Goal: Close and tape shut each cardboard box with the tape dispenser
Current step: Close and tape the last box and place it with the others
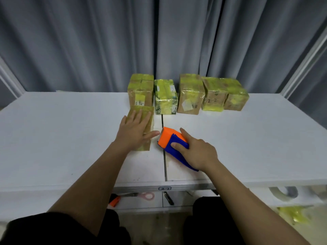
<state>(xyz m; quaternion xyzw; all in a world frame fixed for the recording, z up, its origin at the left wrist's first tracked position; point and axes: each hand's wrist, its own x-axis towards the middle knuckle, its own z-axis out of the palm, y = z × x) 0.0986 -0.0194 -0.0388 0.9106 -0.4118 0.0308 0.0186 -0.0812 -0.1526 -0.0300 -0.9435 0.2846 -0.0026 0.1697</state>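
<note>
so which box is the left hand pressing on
The near box, alone in front of the back row; the left hand lies flat on its top.

**Both arms out, one hand flat, one hand gripping**

Both bare forearms reach forward from the near edge of the table [53,138], converging toward its middle. The left hand [134,128] lies palm down with fingers straight and spread, pressing flat on the top of a cardboard box [148,112], thumb pointing right. The right hand [196,151] curls over the tape dispenser [169,140], index finger stretched along its top, thumb against its near side.
</note>
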